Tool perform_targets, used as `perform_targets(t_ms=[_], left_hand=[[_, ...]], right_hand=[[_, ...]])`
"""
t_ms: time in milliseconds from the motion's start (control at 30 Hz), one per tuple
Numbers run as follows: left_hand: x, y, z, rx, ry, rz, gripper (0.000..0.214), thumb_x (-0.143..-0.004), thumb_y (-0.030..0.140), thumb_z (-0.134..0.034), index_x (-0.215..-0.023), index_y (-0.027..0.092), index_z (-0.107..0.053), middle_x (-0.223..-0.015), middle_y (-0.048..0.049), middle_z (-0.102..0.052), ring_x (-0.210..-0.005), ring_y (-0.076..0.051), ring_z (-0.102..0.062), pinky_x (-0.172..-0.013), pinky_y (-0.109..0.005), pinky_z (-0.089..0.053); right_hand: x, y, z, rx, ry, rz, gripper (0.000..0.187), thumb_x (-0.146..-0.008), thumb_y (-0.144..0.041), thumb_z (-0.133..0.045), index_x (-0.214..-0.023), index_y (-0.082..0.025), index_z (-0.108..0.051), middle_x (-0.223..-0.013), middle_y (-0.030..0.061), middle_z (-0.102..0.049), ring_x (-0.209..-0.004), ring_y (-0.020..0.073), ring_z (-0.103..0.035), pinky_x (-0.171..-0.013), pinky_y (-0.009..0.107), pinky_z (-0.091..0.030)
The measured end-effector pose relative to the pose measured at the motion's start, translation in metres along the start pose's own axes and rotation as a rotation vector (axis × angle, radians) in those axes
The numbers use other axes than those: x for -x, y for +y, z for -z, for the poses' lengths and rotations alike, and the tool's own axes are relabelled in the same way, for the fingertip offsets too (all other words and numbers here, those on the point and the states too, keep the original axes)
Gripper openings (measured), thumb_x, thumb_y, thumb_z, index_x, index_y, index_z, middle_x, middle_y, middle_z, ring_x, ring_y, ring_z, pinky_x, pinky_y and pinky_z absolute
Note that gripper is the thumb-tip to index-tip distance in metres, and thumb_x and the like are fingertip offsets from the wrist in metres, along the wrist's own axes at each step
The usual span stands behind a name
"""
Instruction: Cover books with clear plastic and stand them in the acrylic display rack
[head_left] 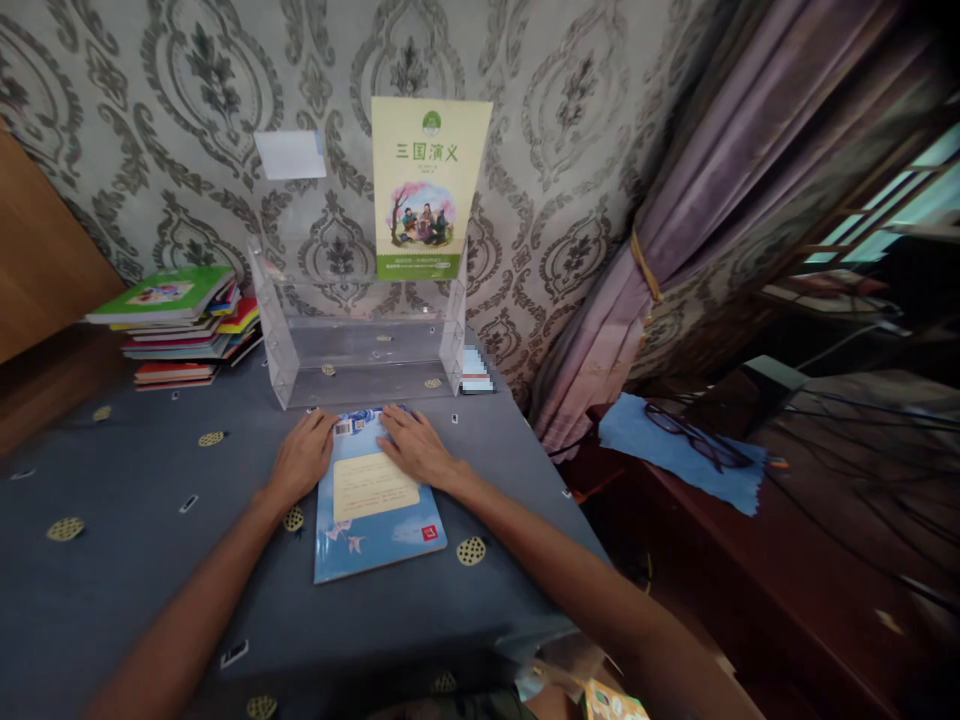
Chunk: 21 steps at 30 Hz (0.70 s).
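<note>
A blue book (375,548) lies on the dark patterned cloth, showing a cream text panel and, at its far end, a barcode. My left hand (304,452) rests at the far left edge of the book, its fingers pointing forward. Across the far right part of the book lies my right hand (414,447), fingers stretched out and thumb on the cover. Just beyond both hands stands a clear plastic rack (360,345). A cream and green book (427,185) stands upright on the rack's upper right, its illustrated front cover facing me.
A stack of books (180,330) sits at the back left. A white label (291,156) is at the rack's upper left. Right of the table, a blue cloth (679,450) with glasses (697,435) lies on a dark red surface, near cables and a tied purple curtain (637,260).
</note>
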<state>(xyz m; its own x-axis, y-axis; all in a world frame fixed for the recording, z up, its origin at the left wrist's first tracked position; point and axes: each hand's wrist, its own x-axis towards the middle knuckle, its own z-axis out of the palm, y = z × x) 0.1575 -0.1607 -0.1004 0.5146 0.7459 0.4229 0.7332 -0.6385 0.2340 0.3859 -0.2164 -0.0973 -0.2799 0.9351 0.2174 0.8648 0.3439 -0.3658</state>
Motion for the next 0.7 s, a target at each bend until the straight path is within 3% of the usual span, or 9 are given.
perform_targets(t_ms=[400,700], left_hand=[[0.001,0.002,0.0,-0.023,0.005,-0.015,0.035,-0.098,0.027,-0.036,-0.113,0.019,-0.067,-0.111,-0.0117,-0.066,-0.106,-0.028,-0.06,-0.097,-0.045,-0.05],[-0.001,0.005,0.003,-0.135,-0.036,-0.05,0.038,-0.097,0.03,-0.036,-0.115,0.02,-0.068,-0.115,-0.0136,-0.068,-0.108,-0.032,-0.062,-0.1,-0.051,-0.047]], right_hand=[[0.009,0.022,-0.006,-0.176,0.112,-0.036,0.039,-0.1,-0.029,-0.049,-0.137,-0.02,-0.059,-0.148,0.0138,-0.055,-0.143,0.0224,-0.045,-0.12,0.051,-0.029],[0.003,0.033,0.009,-0.482,0.152,-0.069,0.039,-0.101,-0.028,-0.045,-0.134,-0.019,-0.063,-0.138,0.0087,-0.065,-0.127,0.0215,-0.06,-0.11,0.04,-0.046]])
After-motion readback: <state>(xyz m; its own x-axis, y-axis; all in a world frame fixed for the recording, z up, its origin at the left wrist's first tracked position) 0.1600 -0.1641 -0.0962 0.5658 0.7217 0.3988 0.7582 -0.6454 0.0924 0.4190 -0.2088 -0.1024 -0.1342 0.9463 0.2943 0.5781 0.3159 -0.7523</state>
